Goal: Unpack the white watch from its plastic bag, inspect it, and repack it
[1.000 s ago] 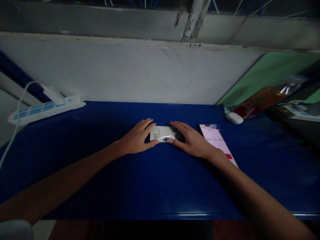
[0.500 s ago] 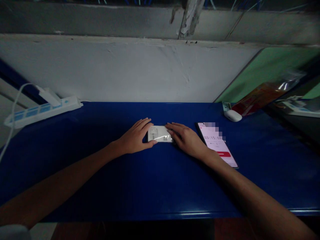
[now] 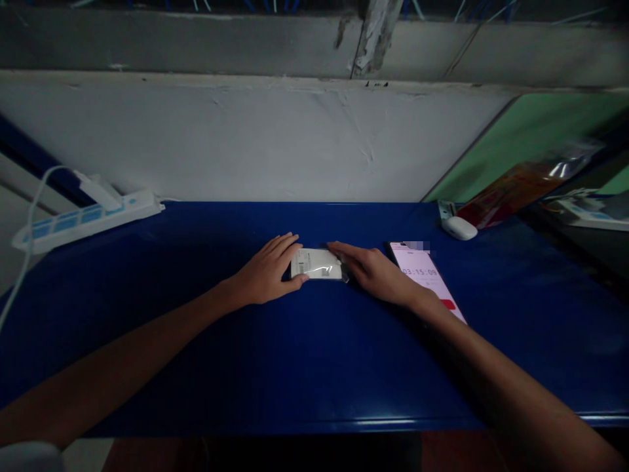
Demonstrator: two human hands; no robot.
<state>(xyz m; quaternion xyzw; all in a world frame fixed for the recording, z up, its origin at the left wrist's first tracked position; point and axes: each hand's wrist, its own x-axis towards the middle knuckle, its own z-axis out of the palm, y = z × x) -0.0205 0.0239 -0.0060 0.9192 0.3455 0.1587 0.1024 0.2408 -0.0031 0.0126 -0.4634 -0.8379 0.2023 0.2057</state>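
A small flat white packet (image 3: 314, 263) with printed labels and a shiny clear wrapping lies on the blue table. My left hand (image 3: 272, 270) grips its left end, thumb at the near edge and fingers at the far edge. At the opposite end, my right hand (image 3: 371, 270) has its fingers bent and drawn together on the clear edge of the wrapping. The exact grip of the right fingertips is partly hidden. A bit of crumpled clear film shows at the packet's near right corner.
A phone (image 3: 427, 272) with a lit timer lies beside my right wrist. Behind it are a white earbud case (image 3: 459, 228) and a red-orange plastic packet (image 3: 511, 190). At the left stands a power strip (image 3: 93, 219) with a plugged-in charger. A white wall panel (image 3: 275, 141) borders the table (image 3: 275, 367).
My right hand has shifted slightly right, and its fingers have drawn back off the packet's top to its right end, uncovering more of it. The left hand stays in place.
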